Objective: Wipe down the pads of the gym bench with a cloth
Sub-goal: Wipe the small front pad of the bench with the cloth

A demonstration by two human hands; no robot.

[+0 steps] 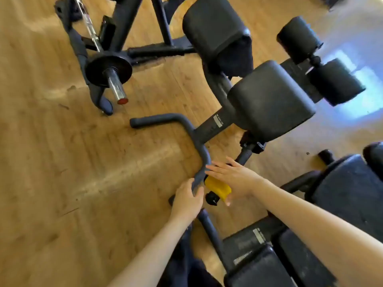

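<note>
Fingers of the left hand (pixel 187 196) curl round the near end of the bent black handlebar (pixel 182 129) of the gym bench (pixel 209 131), gripping it, with the bare forearm running back to the near edge of the view. Just to the right, the right hand (pixel 233 177) reaches in with fingers straight and spread, palm down, hovering over or touching a yellow part (pixel 217 188) fixed beside the bar; contact cannot be told, and it holds nothing. The bench's seat pad (pixel 271 102) lies right of centre, the back pad (pixel 215 27) beyond it at the far side, with a dark cloth (pixel 238 56) draped over its near end in the gap between the two pads. Two foam rollers (pixel 319 61) stand out at the far right. A white label (pixel 218 121) sits on the frame below the seat pad; its print is too small to read. Another bench (pixel 310 235) fills the near right corner, also with an unreadable label. A barbell with a black plate (pixel 108 69) rests on a rack at the far left, over the wooden floor (pixel 62 162).
</note>
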